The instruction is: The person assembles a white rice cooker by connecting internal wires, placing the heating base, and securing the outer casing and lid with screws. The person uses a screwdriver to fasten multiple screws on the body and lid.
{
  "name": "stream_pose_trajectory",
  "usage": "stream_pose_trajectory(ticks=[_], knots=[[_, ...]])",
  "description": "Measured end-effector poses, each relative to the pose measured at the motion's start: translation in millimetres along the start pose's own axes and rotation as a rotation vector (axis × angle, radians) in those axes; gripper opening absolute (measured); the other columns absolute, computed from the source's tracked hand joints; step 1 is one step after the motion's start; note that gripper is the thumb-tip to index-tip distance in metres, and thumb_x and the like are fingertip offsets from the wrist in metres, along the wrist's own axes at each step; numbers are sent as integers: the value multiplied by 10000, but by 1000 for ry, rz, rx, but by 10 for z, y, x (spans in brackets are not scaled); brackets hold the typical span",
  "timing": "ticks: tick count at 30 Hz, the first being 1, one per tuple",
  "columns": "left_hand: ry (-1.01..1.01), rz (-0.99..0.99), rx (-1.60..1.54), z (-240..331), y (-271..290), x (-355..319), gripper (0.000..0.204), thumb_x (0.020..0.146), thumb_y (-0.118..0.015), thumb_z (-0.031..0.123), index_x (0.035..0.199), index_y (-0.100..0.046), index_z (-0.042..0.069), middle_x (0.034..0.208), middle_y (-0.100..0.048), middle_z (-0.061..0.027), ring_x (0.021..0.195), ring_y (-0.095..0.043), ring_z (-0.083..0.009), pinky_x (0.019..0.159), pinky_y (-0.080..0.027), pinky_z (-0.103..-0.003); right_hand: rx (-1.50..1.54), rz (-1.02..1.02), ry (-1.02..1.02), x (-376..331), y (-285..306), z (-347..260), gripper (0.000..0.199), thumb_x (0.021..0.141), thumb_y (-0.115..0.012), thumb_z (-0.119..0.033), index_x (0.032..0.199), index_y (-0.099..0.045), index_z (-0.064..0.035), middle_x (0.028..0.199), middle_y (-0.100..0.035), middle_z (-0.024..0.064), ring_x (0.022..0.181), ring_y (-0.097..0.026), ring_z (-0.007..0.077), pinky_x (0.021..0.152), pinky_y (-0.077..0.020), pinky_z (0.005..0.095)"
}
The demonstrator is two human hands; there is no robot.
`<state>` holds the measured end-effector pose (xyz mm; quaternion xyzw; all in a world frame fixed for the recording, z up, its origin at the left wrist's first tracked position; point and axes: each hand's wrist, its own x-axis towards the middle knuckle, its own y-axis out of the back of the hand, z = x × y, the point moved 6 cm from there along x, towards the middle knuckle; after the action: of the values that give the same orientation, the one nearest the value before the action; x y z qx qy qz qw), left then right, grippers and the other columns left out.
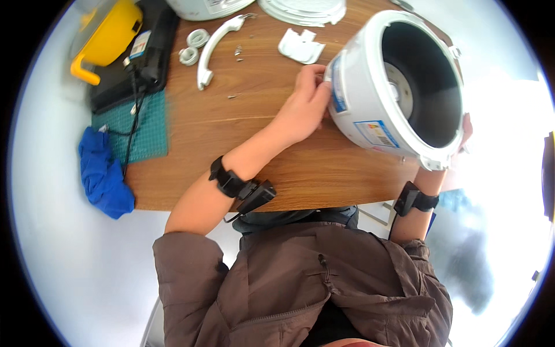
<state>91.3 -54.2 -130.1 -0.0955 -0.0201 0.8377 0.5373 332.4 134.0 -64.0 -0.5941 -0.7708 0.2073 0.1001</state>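
A white rice cooker body [370, 92] without a lid leans at the right of the table, tilted so that its dark hollow inside and round heating plate [399, 92] show. My left hand [309, 101] presses against its left wall beside a blue label, fingers curled and partly hidden by the wall. Round the right side goes my right hand [467, 128]; only a few fingers show past the rim, the rest being behind the body. Near my left hand lies a flat white plastic piece [302, 46]. A small screw [233, 96] rests on the wood left of that hand.
A curved white handle [217, 49], two white rings [198, 38] and small screws [238, 52] lie farther back. At the far edge is a white lid [303, 10]. Leftward are a yellow tool [113, 34], black case [156, 58], green mat [153, 130] and blue cloth [104, 173].
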Motion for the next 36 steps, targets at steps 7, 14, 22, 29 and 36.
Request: stream_pose_trajectory(ticks=[7,14,22,29,36], knots=[[18,4,-32,46,1,-30,406,1114,-374,232,1465,-362,28,1240,-567,-100,797,-580,-106,557,-509,-220,115,-285,-105,-29,-133,61,667,995,-505,-521,1404,-554,4,1299,-677,177,1109,-681,296,983,-569,401],[61,12,0,81,-6,-37,390,1110,-361,252,1444,-381,52,1213,-571,-72,808,-579,-95,603,-504,-221,64,-281,-61,-69,-235,43,689,980,-520,-541,1402,-559,2,1281,-683,180,1091,-692,268,938,-578,367],[69,5,-7,23,-1,-19,372,1110,-358,263,1424,-388,66,1115,-592,-52,801,-571,-91,610,-495,-222,-1162,-565,955,-377,-900,-894,399,959,-571,-147,1318,-649,8,1233,-715,163,1103,-692,258,1012,-512,365],[42,-12,-32,50,14,-31,385,1109,-371,246,1438,-380,46,1189,-577,-70,809,-574,-92,612,-503,-221,-1620,-1306,433,-443,-1416,-514,426,823,-461,98,1179,-688,41,1053,-718,266,981,-704,395,917,-548,458],[56,-8,-65,55,11,-30,428,1102,-387,226,1477,-356,23,1251,-565,-89,815,-576,-93,619,-511,-223,-1802,-1331,455,-376,-1492,-410,440,807,-446,118,1164,-692,42,1000,-731,252,928,-720,376,903,-555,443]])
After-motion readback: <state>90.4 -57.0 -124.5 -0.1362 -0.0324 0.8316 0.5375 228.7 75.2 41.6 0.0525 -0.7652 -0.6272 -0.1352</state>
